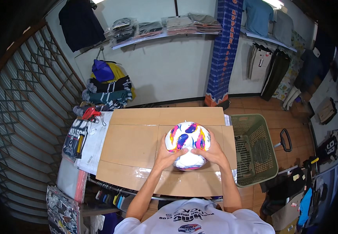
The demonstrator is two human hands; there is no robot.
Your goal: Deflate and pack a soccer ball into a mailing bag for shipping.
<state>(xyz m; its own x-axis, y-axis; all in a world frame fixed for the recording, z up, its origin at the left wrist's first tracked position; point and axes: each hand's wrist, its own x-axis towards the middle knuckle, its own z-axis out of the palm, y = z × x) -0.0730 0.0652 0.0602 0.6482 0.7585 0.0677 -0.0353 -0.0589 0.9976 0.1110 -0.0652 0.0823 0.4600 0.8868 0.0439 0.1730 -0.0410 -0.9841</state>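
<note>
A white ball with blue, pink and orange patches (pixel 188 140) is held between my two hands over a flattened cardboard sheet (pixel 134 143). My left hand (pixel 169 156) lies along the ball's left side, its thumb pressed on the near face. On the right side, my right hand (pixel 213 150) grips it in the same way, with the two thumb tips close together. The fingers of both hands are mostly hidden behind the ball. Whether the ball rests on the cardboard, I cannot tell.
A green plastic basket (pixel 270 146) stands against the cardboard's right side. To the left lie a red tagging gun (pixel 91 114), a yellow-handled tool (pixel 80 146) and bagged clothing (pixel 72 137). Folded garments (pixel 107 96) are piled at the back left; a blue pillar (pixel 224 52) rises behind.
</note>
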